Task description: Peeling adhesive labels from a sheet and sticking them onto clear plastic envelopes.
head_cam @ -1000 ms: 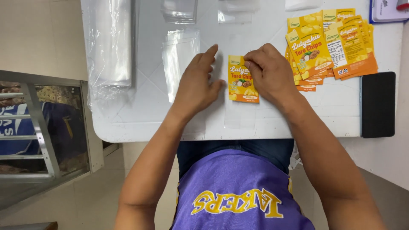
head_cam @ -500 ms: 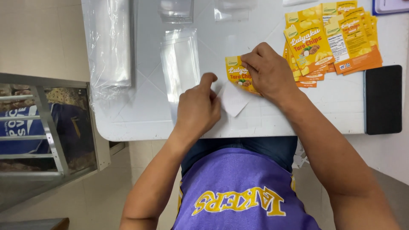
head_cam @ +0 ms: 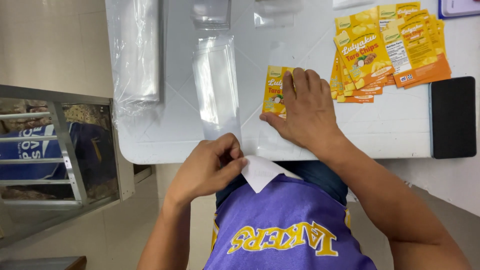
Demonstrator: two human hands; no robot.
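The white backing paper [head_cam: 262, 172] is hanging off the table [head_cam: 350, 140] edge over the person's lap, pinched only at one corner — a loose pinch could be letting it drop to the floor. The yellow sticker [head_cam: 272, 90] is lying flat on the table under the right hand [head_cam: 305, 112], and any sliding of that palm could be creasing or skewing it against the clear plastic bag [head_cam: 216, 87] beside it. The left hand [head_cam: 212, 167] is curling nearly closed, thumb and fingers gripping the paper. The right hand is spreading open, fingers extended, pressing the sticker down — gripping nothing.
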